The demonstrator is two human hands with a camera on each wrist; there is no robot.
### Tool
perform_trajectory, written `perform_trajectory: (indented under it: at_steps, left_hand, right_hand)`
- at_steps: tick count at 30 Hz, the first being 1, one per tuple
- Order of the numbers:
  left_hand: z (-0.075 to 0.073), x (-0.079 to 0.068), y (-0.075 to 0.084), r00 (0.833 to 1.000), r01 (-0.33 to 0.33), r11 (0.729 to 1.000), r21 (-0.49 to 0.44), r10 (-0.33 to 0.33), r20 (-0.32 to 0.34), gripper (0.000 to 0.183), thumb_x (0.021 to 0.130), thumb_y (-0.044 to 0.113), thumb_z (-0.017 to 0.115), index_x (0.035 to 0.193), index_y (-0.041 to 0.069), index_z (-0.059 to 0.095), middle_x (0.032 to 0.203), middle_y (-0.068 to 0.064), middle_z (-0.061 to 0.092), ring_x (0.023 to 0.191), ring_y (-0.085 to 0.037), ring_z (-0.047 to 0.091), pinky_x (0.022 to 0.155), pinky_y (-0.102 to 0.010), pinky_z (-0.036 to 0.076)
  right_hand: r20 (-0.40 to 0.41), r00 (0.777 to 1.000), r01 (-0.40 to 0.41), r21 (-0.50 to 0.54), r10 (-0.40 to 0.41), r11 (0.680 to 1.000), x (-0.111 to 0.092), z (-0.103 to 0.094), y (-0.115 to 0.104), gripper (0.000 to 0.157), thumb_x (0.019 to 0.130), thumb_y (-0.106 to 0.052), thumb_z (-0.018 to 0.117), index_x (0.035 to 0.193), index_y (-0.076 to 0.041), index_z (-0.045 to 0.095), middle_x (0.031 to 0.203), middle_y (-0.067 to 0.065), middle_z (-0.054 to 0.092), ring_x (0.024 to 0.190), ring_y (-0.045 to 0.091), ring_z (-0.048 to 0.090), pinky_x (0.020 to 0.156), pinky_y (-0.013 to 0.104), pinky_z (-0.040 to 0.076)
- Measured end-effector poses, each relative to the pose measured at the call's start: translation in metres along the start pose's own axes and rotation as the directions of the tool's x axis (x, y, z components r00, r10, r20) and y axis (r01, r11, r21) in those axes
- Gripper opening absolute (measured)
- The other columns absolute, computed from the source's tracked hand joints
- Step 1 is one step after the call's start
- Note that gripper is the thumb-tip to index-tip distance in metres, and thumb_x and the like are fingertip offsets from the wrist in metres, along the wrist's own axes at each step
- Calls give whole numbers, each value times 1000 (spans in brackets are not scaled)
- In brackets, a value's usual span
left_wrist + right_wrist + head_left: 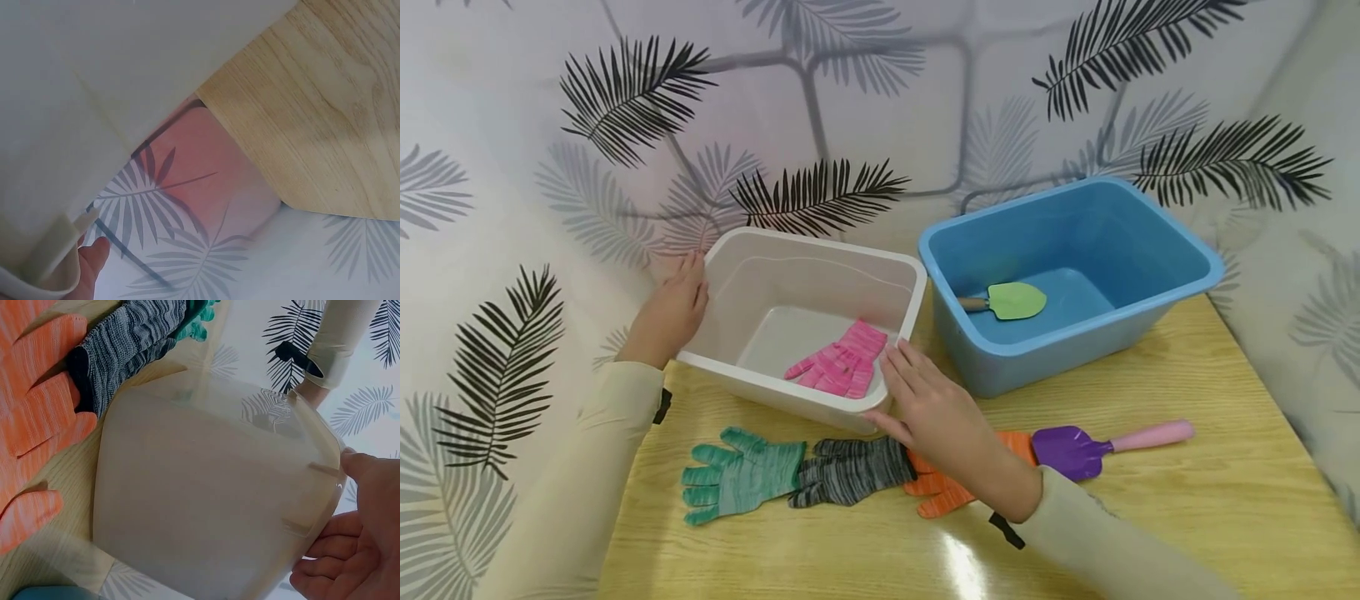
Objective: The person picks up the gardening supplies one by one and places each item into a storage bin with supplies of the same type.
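Observation:
My left hand holds the left rim of a white plastic bin. On the bin's right side my right hand grips the rim near the front corner. In the right wrist view, that thumb rests on the rim and the fingers curl against its outer side. Inside the bin lies a pink glove, toward the right wall. A teal glove, a dark grey glove and an orange glove lie in a row in front; my right forearm partly hides the orange one.
A blue bin stands close to the right of the white one, with a green trowel inside. A purple trowel with a pink handle lies beside the orange glove. Leaf-patterned cloth hangs behind the wooden table.

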State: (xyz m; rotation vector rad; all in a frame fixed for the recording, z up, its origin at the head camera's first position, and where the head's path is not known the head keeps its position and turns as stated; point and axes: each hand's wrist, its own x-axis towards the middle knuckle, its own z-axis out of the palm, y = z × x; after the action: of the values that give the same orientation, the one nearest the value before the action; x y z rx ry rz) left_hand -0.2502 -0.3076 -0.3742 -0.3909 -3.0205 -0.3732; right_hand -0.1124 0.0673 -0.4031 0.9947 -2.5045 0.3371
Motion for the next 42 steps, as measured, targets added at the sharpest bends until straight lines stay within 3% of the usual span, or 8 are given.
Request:
perform_trajectory:
  at_steps: [10, 20, 30, 42]
  left_hand:
    - [1, -4, 0, 1000, -2, 1000, 18, 2, -27, 53, 100, 17, 31, 145, -7, 16, 148, -27, 19, 137, -39, 16, 110, -47, 13]
    - [2, -12, 1, 999, 10, 1000, 1, -10, -52, 53, 99, 14, 33, 144, -8, 17, 149, -22, 20, 137, -36, 15, 111, -43, 12]
    - [0, -28, 5, 994, 93, 995, -33, -95, -51, 58, 97, 17, 37, 144, -10, 15, 147, -29, 17, 138, -37, 12, 110, -48, 14]
    - [1, -46, 15, 981, 167, 986, -23, -169, -96, 62, 94, 18, 44, 142, -12, 19, 145, -32, 21, 135, -42, 16, 105, -56, 20]
  right_hand:
    - [42, 998, -39, 36, 37, 999, 1, -3, -1, 65, 89, -43, 58, 133, 4, 48, 135, 19, 47, 130, 32, 37, 101, 41, 35]
    - [51, 998, -27, 56, 25, 998, 4, -3, 4, 67, 86, -41, 62, 133, 5, 47, 136, 18, 46, 130, 32, 36, 100, 41, 36]
    - [11, 1000, -7, 130, 5, 991, 3, -4, 11, 64, 88, -37, 61, 134, 5, 45, 136, 19, 46, 131, 32, 35, 101, 41, 36]
    - [53, 998, -31, 140, 24, 990, 6, -6, 15, 59, 89, -31, 61, 133, 5, 46, 139, 19, 43, 133, 30, 32, 103, 41, 33]
